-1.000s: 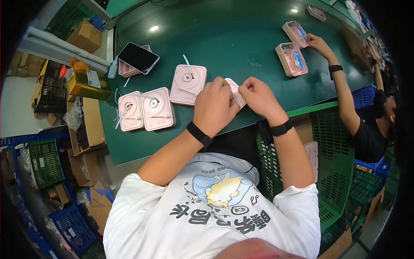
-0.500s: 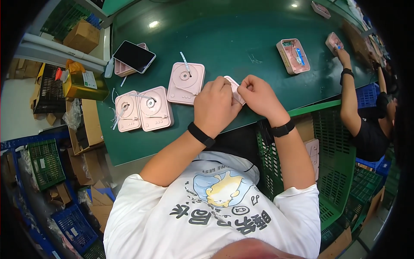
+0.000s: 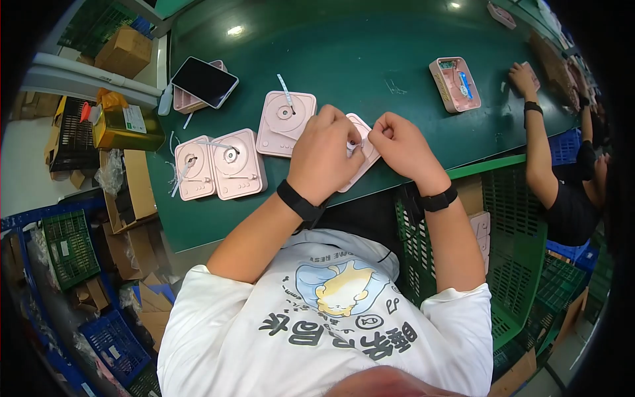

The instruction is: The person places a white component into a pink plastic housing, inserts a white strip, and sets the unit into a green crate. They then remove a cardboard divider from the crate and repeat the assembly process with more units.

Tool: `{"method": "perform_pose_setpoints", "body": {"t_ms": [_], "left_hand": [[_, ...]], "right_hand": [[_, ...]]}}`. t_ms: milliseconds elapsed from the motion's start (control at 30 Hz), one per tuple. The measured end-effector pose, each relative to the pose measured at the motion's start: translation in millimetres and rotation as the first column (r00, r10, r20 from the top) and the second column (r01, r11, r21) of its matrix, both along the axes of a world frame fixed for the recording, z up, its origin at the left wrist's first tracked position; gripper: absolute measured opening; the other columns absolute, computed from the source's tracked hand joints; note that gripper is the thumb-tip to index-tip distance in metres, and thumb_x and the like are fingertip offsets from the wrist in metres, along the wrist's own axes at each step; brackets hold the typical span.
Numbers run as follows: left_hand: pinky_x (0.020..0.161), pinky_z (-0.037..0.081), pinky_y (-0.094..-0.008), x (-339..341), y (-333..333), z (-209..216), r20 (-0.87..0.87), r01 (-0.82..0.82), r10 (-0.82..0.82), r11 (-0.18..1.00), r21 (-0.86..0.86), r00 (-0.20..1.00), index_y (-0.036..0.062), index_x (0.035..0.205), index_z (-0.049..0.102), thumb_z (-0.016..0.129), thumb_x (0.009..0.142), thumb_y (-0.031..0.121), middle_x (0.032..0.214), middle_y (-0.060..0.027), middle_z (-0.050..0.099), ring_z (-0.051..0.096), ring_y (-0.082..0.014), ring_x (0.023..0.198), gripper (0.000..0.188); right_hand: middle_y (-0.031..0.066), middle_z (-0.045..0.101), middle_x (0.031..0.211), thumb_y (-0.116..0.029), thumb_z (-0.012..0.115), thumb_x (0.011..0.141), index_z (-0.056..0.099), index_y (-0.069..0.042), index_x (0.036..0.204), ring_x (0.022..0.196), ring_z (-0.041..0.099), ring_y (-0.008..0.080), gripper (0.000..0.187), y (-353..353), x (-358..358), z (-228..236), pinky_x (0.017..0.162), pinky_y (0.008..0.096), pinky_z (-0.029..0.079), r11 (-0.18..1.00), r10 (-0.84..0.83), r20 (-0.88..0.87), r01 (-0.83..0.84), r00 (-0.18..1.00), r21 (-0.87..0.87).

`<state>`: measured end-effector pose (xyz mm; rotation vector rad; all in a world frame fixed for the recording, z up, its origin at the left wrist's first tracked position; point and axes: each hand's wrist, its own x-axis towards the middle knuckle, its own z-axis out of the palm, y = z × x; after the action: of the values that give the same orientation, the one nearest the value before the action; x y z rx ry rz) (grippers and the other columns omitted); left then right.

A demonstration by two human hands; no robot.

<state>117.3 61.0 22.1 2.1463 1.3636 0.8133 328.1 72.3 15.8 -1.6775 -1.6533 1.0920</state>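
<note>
Both hands grasp one pink plastic case (image 3: 362,142) at the near edge of the green table (image 3: 370,59), left hand (image 3: 324,155) covering it, right hand (image 3: 403,145) pinching its edge; it looks light, rigid, best held by its rims.

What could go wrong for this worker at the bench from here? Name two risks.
The pink casing held by the left hand and right hand lies near the green table's front edge, so it might slip off. The dark phone resting across another casing could slide.
</note>
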Motion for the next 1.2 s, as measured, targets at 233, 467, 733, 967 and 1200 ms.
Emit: {"method": "perform_pose_setpoints", "body": {"t_ms": [233,467,733,967,1200], "left_hand": [[0.096,0.061,-0.0495,-7.9,16.4,15.8,-0.055,0.081,-0.086,0.994,-0.075,0.995,0.0069,0.124,0.072,0.089,0.087,0.015,0.123,-0.0140,0.067,0.070,-0.0385,0.114,0.041],[0.097,0.063,-0.0486,-14.8,-8.0,5.2,-0.086,0.140,-0.132,0.986,0.092,0.987,0.0072,0.132,0.072,0.087,0.090,0.018,0.138,-0.0162,0.070,0.073,-0.0384,0.119,0.047],[0.097,0.064,-0.0477,-12.3,-14.0,-15.0,-0.063,0.072,-0.061,0.982,0.177,0.996,0.0066,0.136,0.077,0.084,0.091,0.020,0.147,-0.0178,0.073,0.075,-0.0381,0.118,0.047],[0.096,0.064,-0.0475,-18.5,-6.8,-12.4,-0.035,0.054,-0.048,0.980,0.190,0.998,0.0064,0.132,0.080,0.084,0.089,0.019,0.144,-0.0165,0.075,0.075,-0.0371,0.117,0.045],[0.102,0.063,-0.0464,-16.8,-10.5,-2.2,-0.042,0.049,-0.044,0.993,0.107,0.998,0.0048,0.134,0.079,0.082,0.091,0.018,0.145,-0.0157,0.076,0.076,-0.0379,0.122,0.045]], "right_hand": [[0.0088,0.071,0.092,-0.012,0.077,0.096,0.072,-0.001,0.102,0.080,0.067,0.0216,0.013,-16.0,1.6,20.2,0.073,0.0367,0.055,0.938,0.131,0.188,-0.183,0.973,0.294],[0.0155,0.073,0.101,-0.008,0.082,0.093,0.077,-0.001,0.105,0.090,0.073,0.0335,0.014,-34.9,-5.1,33.6,0.082,0.0436,0.060,0.898,0.207,0.321,-0.310,0.924,0.313],[0.0147,0.075,0.102,-0.006,0.082,0.095,0.079,-0.001,0.100,0.092,0.077,0.0326,0.008,-32.7,-11.5,27.9,0.081,0.0447,0.060,0.889,0.224,0.346,-0.337,0.911,0.311],[0.0148,0.075,0.101,-0.005,0.080,0.095,0.079,-0.001,0.099,0.091,0.076,0.0358,0.006,-32.9,-21.1,29.1,0.078,0.0465,0.060,0.863,0.195,0.386,-0.345,0.902,0.369],[0.0159,0.076,0.101,-0.005,0.077,0.094,0.078,-0.002,0.098,0.091,0.074,0.0403,0.005,-42.6,-25.8,27.4,0.080,0.0495,0.060,0.851,0.128,0.410,-0.312,0.903,0.423]]}}
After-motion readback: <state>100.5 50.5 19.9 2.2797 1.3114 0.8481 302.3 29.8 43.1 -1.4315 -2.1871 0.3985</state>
